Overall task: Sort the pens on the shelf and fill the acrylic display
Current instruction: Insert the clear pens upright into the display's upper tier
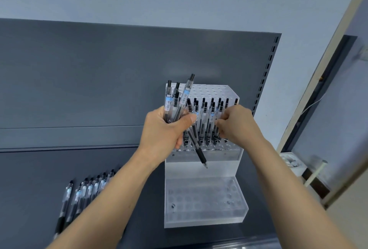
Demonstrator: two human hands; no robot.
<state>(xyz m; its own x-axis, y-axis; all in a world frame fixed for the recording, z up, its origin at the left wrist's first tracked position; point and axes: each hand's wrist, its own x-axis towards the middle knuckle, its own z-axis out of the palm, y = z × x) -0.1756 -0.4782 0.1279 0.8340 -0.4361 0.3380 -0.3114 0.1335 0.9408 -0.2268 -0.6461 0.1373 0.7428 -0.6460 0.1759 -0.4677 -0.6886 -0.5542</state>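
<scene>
Filling acrylic display (pixel 219 169), upper tier.
L hand (pixel 161 129) fisted round pen bundle (pixel 175 99) at display's left; R hand (pixel 239 125) pinches a pen (pixel 218 107) in its row. Seat it upright, fully down; next hole adjacent.

Clear barrels, black grips and pale-blue barcoded labels are shown on the pens (pixel 89 189) at eight o'clock; the acrylic display (pixel 205 205) is seen frosted-clear, gridded with holes; the shelf (pixel 79 89) is dark grey.
</scene>
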